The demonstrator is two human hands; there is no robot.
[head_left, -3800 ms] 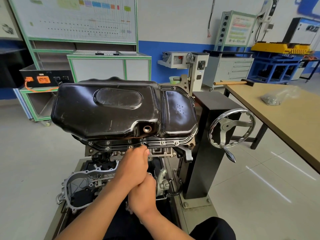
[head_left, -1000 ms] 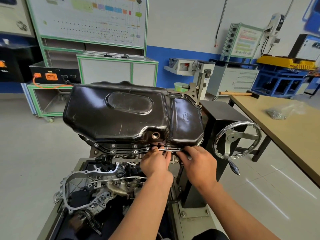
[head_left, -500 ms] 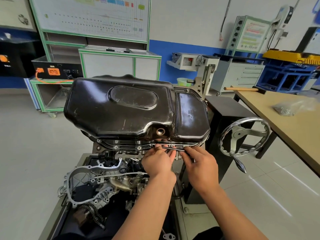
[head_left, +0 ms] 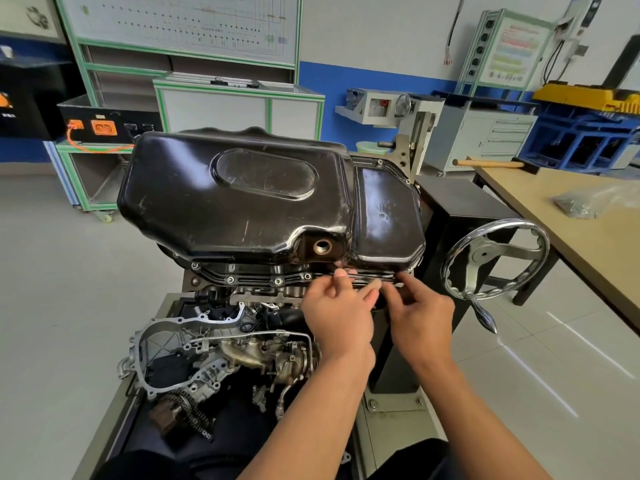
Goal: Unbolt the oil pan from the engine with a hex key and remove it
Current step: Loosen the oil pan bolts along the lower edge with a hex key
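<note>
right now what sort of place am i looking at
Probably an automotive training workshop: an engine mounted on a stand with a handwheel, a green-framed diagram board, and a workbench.

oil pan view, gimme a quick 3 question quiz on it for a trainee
1. True or false: the oil pan has already been lifted off the engine.
2. Where is the handwheel? A) right of the pan B) left of the pan C) on top of the pan
3. Fill in: the left hand and right hand both pinch the ____ at the pan's near flange.
Key: 1 false, the pan sits on the engine with bolts in its flange; 2 A; 3 hex key.
</note>
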